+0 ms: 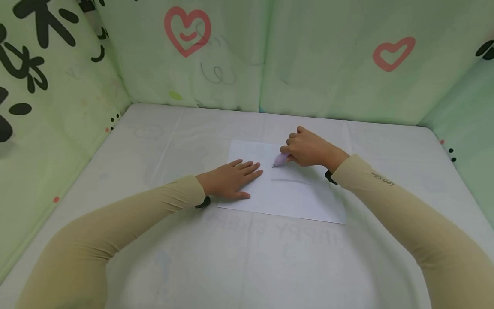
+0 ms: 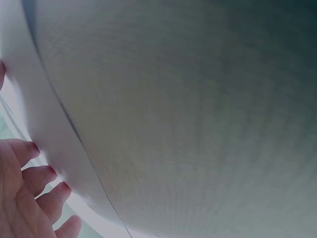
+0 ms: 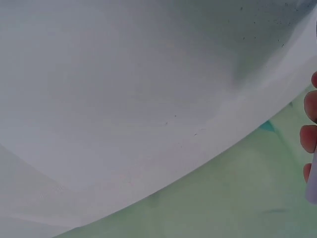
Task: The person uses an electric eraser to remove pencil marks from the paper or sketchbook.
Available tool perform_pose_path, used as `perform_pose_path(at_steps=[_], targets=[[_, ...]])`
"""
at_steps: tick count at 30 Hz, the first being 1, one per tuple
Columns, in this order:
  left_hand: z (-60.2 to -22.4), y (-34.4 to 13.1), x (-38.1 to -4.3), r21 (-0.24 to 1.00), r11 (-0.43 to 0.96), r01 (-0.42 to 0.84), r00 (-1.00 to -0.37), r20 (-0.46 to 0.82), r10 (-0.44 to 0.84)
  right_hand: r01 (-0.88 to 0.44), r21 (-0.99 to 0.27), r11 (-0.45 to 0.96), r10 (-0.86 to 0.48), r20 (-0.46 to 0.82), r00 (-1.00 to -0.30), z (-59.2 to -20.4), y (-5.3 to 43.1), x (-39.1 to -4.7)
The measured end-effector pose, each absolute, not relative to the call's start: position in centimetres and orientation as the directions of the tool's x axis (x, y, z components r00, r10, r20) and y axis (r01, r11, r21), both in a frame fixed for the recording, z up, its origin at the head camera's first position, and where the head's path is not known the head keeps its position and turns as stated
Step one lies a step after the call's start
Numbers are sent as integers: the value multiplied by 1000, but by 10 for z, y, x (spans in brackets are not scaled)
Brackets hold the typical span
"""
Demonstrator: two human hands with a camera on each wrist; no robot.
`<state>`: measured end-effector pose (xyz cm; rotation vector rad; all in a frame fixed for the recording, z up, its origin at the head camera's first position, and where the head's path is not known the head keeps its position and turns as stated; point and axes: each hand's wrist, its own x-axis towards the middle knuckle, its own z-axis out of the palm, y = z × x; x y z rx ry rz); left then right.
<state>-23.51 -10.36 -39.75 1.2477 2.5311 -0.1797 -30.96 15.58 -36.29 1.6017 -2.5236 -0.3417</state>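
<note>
A white sheet of paper lies on the table, with a faint dark line running across its middle, right of centre. My left hand rests on the sheet's left part, fingers spread and palm down. In the left wrist view its fingers show at the lower left beside the paper. My right hand grips a lavender tool, thick-bodied with a small metal tip. That tip points down at the paper, just above the line. Only fingertips and the tool's end appear at the right wrist view's edge.
The table wears a white cover with faint lettering showing near the paper. Light green curtains with hearts and black marks hang at the back and both sides. Each wrist has a black band, the right one below the sleeve cuff.
</note>
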Motion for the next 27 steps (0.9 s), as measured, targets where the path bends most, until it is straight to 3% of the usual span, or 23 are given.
perform_pose_path(at_steps=[27], targets=[[-397,-104,-234,24,607,794,-568,-327,755,-873,264,409,-904,-16,-428,-360,150,-308]])
